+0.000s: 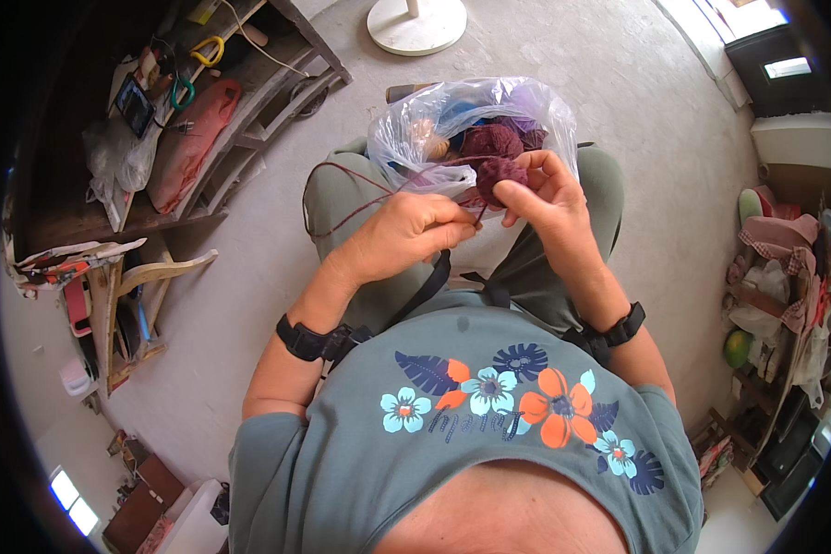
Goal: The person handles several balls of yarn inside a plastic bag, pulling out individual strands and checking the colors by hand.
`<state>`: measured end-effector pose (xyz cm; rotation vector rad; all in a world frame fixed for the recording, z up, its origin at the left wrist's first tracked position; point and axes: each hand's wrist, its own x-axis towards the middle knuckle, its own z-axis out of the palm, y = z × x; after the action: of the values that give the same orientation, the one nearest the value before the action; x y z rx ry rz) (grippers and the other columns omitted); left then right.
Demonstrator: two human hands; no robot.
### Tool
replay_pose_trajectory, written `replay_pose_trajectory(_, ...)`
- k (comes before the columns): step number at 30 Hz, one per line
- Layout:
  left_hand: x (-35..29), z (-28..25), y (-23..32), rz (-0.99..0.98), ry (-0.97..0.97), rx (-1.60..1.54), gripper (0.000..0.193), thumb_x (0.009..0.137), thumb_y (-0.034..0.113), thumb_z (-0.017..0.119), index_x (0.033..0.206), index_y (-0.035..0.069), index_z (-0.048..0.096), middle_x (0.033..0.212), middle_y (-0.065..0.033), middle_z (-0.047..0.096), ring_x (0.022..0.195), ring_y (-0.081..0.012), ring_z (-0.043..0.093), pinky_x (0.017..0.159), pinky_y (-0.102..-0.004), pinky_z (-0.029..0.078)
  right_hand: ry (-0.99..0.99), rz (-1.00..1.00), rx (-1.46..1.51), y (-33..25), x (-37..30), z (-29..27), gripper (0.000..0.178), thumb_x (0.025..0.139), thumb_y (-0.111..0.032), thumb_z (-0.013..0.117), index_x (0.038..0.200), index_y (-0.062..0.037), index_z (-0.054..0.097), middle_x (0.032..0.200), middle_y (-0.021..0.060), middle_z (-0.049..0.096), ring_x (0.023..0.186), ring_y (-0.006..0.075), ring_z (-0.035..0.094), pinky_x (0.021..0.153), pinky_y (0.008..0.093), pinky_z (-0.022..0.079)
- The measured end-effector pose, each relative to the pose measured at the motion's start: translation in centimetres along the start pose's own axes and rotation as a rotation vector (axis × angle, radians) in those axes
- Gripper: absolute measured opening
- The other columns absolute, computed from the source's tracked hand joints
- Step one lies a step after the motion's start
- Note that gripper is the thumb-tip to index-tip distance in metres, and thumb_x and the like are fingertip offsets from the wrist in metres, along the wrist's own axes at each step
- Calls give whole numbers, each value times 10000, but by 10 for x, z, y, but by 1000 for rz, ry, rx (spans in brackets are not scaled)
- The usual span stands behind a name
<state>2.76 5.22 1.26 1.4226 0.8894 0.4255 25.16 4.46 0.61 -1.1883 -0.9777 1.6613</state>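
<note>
My right hand [556, 198] is closed around a small, bunched maroon yarn piece [500, 174], with the thumb in front. Just left of it, the fingers of my left hand [425, 229] are pinched together on a thin dark strand of maroon yarn [481, 214] that runs down from the piece. More of this yarn loops out over my left knee. Beyond both hands, a clear plastic bag [399, 138] rests open between my knees. In it lie a maroon yarn ball [491, 141], a purple yarn ball [519, 123] and blue and beige yarn.
A wooden shelf unit [249, 138] at the left carries scissors [183, 92], a phone [135, 106] and a red bag [194, 148]. The round white base [417, 28] of a stand is ahead on the grey floor. Cluttered shelves [771, 295] line the right side.
</note>
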Motion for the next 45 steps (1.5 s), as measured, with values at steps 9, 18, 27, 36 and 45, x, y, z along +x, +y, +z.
replay_pose_trajectory(9, -3, -23, 21, 39, 43, -309, 43, 887, 71, 690, 892, 33, 669, 769, 19, 607, 572, -43, 500, 497, -193, 375, -294, 135, -66, -11, -15, 11, 275, 943, -261, 631, 1136, -70, 586, 1001, 4, 620, 786, 47, 570, 624, 208, 459)
replay_pose_trajectory(18, 8, -8, -12, 8, 158, -322, 205, 941, 235, 659, 967, 34, 692, 705, 40, 583, 601, -36, 519, 540, -186, 422, -339, 68, 347, -1, -13, 12, 410, 953, -221, 592, 1301, -49, 458, 1119, 77, 606, 935, 170, 633, 826, 320, 520)
replay_pose_trajectory(27, 6, -10, 8, -70, -99, -227, 190, 939, 195, 636, 979, 17, 690, 735, 20, 602, 561, -48, 542, 518, -193, 430, 12, -163, -208, 6, 6, 10, 376, 866, -140, 713, 1164, -47, 504, 921, 42, 610, 804, 108, 609, 737, 237, 502)
replay_pose_trajectory(36, 20, -22, 2, 115, 128, -319, 167, 927, 195, 659, 864, 41, 668, 694, 22, 571, 570, -44, 496, 514, -190, 385, -368, 54, 232, -4, 0, 7, 322, 997, -214, 512, 1251, -17, 535, 1053, 48, 610, 830, 124, 604, 694, 271, 532)
replay_pose_trajectory(45, 23, -8, 3, 47, 178, -252, 198, 942, 189, 632, 1002, 12, 696, 703, 8, 599, 549, -54, 522, 506, -207, 406, -144, -123, 192, -17, 33, 4, 327, 917, -131, 634, 1180, 16, 506, 1035, 124, 642, 851, 177, 664, 808, 294, 544)
